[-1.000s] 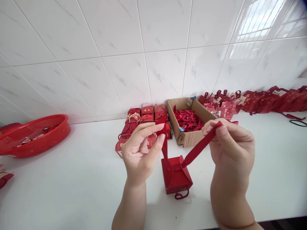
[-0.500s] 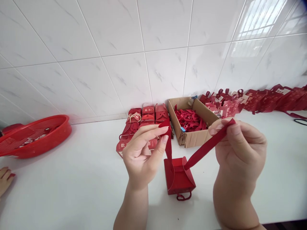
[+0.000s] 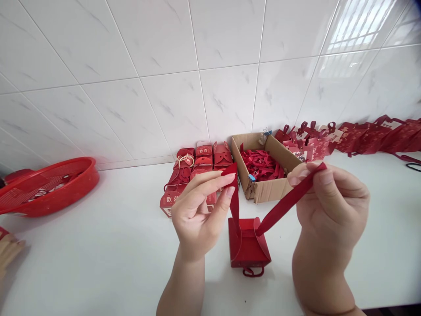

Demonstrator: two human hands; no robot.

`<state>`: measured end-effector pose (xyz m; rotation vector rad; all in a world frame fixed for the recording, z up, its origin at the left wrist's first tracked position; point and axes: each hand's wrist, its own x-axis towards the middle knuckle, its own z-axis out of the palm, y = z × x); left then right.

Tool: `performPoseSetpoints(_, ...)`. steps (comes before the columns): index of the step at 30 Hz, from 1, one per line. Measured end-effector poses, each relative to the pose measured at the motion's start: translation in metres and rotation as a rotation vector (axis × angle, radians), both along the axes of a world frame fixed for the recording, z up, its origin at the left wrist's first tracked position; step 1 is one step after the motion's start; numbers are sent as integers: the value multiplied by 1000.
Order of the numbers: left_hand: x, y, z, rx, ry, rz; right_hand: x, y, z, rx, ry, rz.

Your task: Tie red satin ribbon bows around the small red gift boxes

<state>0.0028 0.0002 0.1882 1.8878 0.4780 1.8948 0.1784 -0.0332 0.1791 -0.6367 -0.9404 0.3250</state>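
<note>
A small red gift box (image 3: pixel 251 250) stands on the white table in front of me, a thin cord loop (image 3: pixel 253 272) sticking out at its near side. A red ribbon (image 3: pixel 286 199) runs through the flaps at its top, and both ends rise from it in a V. My left hand (image 3: pixel 200 213) pinches one ribbon end between thumb and fingers, above and left of the box. Higher on the right, my right hand (image 3: pixel 332 197) pinches the other end, which is stretched fairly straight. Neither hand touches the box itself.
Behind the hands, a cardboard box (image 3: pixel 268 193) holds many cut red ribbons (image 3: pixel 261 164). Several red boxes (image 3: pixel 204 158) are stacked left of it; more red boxes (image 3: pixel 353 136) line the wall at right. A red plastic basket (image 3: pixel 79 184) and another person's hand (image 3: pixel 9 252) are at left.
Both my hands and the gift box have shifted slightly to the right, still joined by the ribbon. At the left edge, the other person's hand has moved and now shows blurred, with something red.
</note>
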Motion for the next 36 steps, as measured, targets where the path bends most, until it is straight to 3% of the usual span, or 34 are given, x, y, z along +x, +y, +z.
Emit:
performPoseSetpoints(21, -2, 0, -2, 18, 58, 21, -2, 2, 2, 33, 3, 4)
performPoseSetpoints(25, -1, 0, -1, 12, 65, -30, -11, 2, 7, 0, -8, 77)
performPoseSetpoints(30, 4, -1, 3, -84, 31, -162, -25, 4, 13, -223, -65, 140)
performPoseSetpoints(33, 4, 1, 4, -90, 116, -185, -25, 9, 10, -259, -122, 296)
performPoseSetpoints(36, 4, 4, 4, -60, 219, -187, -21, 14, 5, -264, -192, 347)
